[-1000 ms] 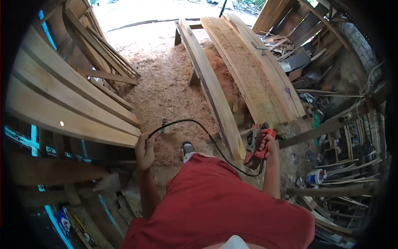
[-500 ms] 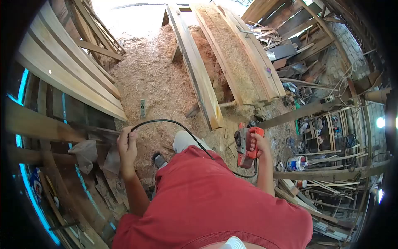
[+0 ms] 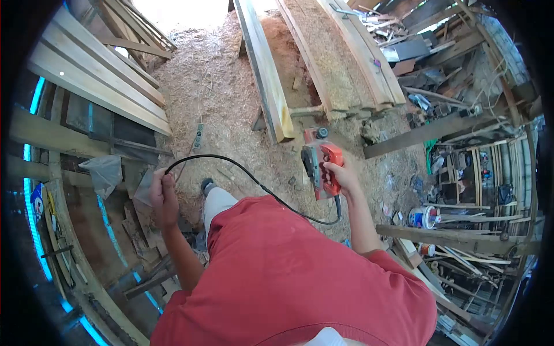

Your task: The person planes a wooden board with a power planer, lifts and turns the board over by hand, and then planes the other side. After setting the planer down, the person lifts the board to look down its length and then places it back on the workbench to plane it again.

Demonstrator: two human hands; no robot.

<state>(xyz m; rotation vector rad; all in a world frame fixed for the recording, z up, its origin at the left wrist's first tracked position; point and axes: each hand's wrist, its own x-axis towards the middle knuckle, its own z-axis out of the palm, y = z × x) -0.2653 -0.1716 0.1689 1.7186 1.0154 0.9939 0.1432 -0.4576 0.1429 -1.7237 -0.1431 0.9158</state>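
Note:
My right hand (image 3: 340, 175) is wrapped round the handle of a red electric planer (image 3: 321, 167), held off the floor in front of my body. A black power cord (image 3: 242, 169) leaves the planer's rear and arcs across to my left hand (image 3: 164, 199), whose fingers are closed on it. Just beyond the planer lies the near end of a long, thick wooden board (image 3: 268, 95), raised on supports. The planer is apart from this board. Its underside is hidden from me.
Shavings cover the floor (image 3: 222, 104), where a power strip (image 3: 199, 136) lies. More planks (image 3: 358, 52) rest to the right of the board. Long boards (image 3: 104, 81) lean at the left. Scrap wood and a white bucket (image 3: 423, 217) stand at the right, near a beam (image 3: 461, 238).
The planer has moved left and forward in the view, nearer the board's end. My left hand has shifted slightly left, still holding the cord. The view has shifted, and my legs have changed position.

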